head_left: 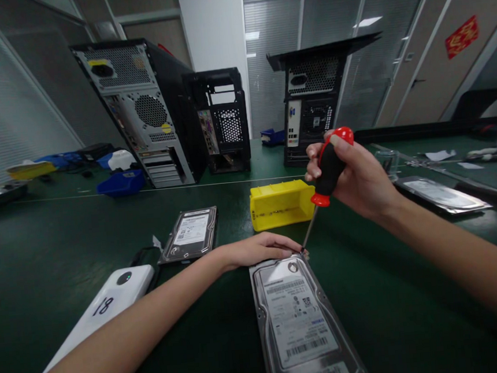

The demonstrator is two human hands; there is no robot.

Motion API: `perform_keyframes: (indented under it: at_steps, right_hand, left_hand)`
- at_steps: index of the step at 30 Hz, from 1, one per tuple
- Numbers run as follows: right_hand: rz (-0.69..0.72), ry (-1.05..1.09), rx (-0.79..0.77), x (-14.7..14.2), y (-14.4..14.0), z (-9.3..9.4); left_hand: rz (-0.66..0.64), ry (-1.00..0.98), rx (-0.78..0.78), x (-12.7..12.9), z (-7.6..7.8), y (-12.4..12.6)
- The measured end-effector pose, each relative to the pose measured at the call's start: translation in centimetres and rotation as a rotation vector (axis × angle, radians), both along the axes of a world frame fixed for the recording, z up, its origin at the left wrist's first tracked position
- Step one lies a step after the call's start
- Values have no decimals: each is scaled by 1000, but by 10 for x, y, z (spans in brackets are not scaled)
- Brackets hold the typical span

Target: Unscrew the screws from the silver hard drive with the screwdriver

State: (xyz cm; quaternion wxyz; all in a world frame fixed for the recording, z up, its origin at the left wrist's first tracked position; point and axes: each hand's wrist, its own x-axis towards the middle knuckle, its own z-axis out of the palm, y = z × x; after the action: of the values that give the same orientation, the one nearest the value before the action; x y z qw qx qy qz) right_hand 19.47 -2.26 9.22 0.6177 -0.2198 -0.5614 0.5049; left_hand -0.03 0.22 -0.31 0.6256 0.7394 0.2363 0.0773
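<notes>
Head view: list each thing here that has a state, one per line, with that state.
Right hand: closed around the screwdriver handle.
Screwdriver: tilted, tip at the near hard drive's far right corner.
Left hand: flat on the far edge of the near hard drive.
Near hard drive: lying flat, label up.
Second hard drive: flat, label up, untouched.
Yellow bin: on its side.

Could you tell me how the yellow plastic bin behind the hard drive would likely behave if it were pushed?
The yellow bin looks like thin hollow plastic, so probably light. Sitting flat on the smooth green table, it would likely slide rather than tip. Its boxy shape should not roll.
</notes>
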Motion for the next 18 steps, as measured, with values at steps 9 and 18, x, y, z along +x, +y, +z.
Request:
perform_keyframes:
  at_steps: [9,18]
  right_hand:
    - [59,-85,36,0,-3,1]
    - [25,-42,41,3,4,-4]
  left_hand:
    - [-10,-21,-17,1,-1,0]
    - [-11,2,-10,0,3,-1]
